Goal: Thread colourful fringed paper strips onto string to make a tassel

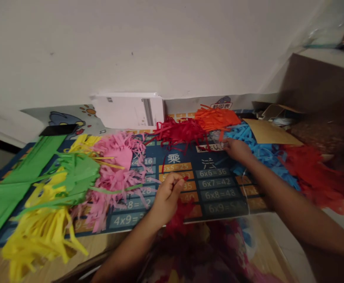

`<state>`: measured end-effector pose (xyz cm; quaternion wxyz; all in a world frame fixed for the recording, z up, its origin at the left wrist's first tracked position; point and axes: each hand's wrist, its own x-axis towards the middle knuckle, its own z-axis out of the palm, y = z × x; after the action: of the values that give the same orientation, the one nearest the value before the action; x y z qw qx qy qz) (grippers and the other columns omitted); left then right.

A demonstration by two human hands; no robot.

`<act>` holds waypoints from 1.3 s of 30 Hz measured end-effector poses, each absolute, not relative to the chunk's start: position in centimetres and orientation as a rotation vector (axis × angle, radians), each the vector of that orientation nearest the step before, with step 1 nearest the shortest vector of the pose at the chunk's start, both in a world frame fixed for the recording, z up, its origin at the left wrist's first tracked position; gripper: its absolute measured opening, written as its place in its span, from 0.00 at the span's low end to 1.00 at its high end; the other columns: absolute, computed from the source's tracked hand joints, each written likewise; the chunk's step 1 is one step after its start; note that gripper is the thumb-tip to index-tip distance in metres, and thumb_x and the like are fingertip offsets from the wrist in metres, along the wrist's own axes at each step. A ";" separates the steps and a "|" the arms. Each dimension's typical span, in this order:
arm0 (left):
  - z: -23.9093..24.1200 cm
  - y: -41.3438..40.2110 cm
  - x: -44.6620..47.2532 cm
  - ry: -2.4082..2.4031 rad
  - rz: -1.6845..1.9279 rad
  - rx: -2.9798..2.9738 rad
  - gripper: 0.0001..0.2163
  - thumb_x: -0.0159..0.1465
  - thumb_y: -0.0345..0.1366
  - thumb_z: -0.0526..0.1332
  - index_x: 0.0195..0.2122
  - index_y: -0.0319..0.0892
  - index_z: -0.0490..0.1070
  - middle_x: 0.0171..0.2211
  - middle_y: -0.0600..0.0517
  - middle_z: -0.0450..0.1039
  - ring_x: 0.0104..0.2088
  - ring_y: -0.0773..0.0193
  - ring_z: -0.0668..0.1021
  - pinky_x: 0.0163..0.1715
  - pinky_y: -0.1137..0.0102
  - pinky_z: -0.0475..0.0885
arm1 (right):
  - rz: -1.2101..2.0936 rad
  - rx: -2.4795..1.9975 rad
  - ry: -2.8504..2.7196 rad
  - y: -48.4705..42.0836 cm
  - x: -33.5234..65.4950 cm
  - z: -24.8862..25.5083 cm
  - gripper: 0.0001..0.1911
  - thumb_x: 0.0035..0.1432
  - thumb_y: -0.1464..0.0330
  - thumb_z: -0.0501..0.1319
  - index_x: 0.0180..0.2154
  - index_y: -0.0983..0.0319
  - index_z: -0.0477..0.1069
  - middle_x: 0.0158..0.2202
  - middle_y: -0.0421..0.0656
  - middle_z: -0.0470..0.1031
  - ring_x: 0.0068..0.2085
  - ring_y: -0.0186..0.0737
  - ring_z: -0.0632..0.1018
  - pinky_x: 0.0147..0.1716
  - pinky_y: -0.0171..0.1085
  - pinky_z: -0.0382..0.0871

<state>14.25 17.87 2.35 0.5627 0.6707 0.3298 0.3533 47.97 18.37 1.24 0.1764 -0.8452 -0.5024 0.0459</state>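
Head view: left grip (168, 196) pinches red paper (183, 212).

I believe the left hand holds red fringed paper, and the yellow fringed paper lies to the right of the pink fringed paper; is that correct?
Not quite: the head view shows the yellow fringed paper lying left of the pink fringed paper, while the left hand holds red fringed paper.

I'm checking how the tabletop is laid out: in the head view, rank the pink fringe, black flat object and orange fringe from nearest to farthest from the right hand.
From the right hand:
1. Orange fringe: just beyond it, slightly left.
2. Pink fringe: left of the table's middle.
3. Black flat object: far left, toward the wall.
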 end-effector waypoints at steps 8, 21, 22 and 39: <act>2.6 17.4 14.0 0.775 0.839 1.637 0.13 0.67 0.45 0.59 0.31 0.41 0.72 0.25 0.54 0.70 0.26 0.67 0.71 0.29 0.73 0.66 | 0.284 -1.904 -1.566 12.4 39.0 4.7 0.05 0.59 0.67 0.64 0.35 0.56 0.81 0.42 0.45 0.80 0.44 0.45 0.78 0.46 0.42 0.69; 3.5 16.0 13.9 0.707 0.866 1.945 0.06 0.65 0.34 0.64 0.32 0.42 0.79 0.30 0.51 0.80 0.30 0.64 0.79 0.33 0.71 0.73 | 0.821 -1.429 -0.942 7.4 30.2 1.8 0.11 0.52 0.59 0.70 0.34 0.58 0.77 0.32 0.42 0.80 0.34 0.41 0.78 0.36 0.39 0.74; 3.7 16.0 13.9 0.701 0.871 1.990 0.05 0.65 0.33 0.63 0.32 0.42 0.79 0.30 0.51 0.80 0.31 0.64 0.79 0.33 0.71 0.73 | 0.795 -1.449 -0.959 7.2 30.2 1.8 0.11 0.52 0.59 0.70 0.34 0.58 0.77 0.32 0.41 0.79 0.34 0.41 0.78 0.36 0.39 0.74; 3.7 16.5 13.8 0.578 0.683 1.988 0.10 0.63 0.37 0.68 0.45 0.43 0.74 0.32 0.53 0.82 0.31 0.65 0.82 0.34 0.74 0.75 | 0.955 -1.339 -1.012 6.7 31.2 1.9 0.09 0.52 0.61 0.70 0.34 0.57 0.78 0.34 0.42 0.81 0.36 0.42 0.81 0.36 0.37 0.76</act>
<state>13.82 16.45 3.73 0.4625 0.8085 0.2351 0.2779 31.22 6.75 1.93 0.5689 -0.5701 -0.4311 0.4067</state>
